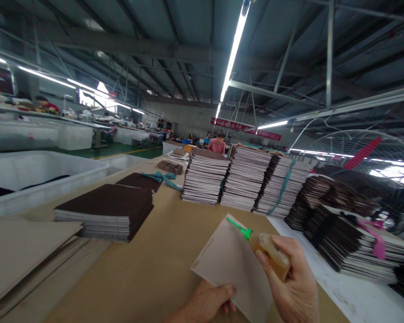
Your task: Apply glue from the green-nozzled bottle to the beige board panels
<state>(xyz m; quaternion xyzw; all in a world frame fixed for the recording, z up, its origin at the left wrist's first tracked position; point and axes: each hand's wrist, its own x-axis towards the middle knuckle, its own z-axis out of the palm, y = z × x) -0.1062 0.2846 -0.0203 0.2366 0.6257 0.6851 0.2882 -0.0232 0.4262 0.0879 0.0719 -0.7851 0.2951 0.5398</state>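
My right hand [294, 276] is wrapped round a squeeze bottle [271, 253] of amber liquid, most likely glue, with a long green nozzle. The nozzle tip lies at the far corner of a pale flat panel [232, 264]; whether it touches cannot be made out. My left hand [208, 300] grips that panel by its near left edge, thumb on top and fingers underneath. The panel is tilted above the brown tabletop [155, 269]. Darker streaks show along its left edge. Its near end runs behind my right hand.
Left of my hands lies a stack of dark brown panels [104, 211], beside large pale boards [23, 255]. Tall stacks [205, 179] stand ahead, some tied with teal strips. More bundles [353, 242] sit at right. A white bin [47, 166] borders the table; a person [217, 144] is beyond.
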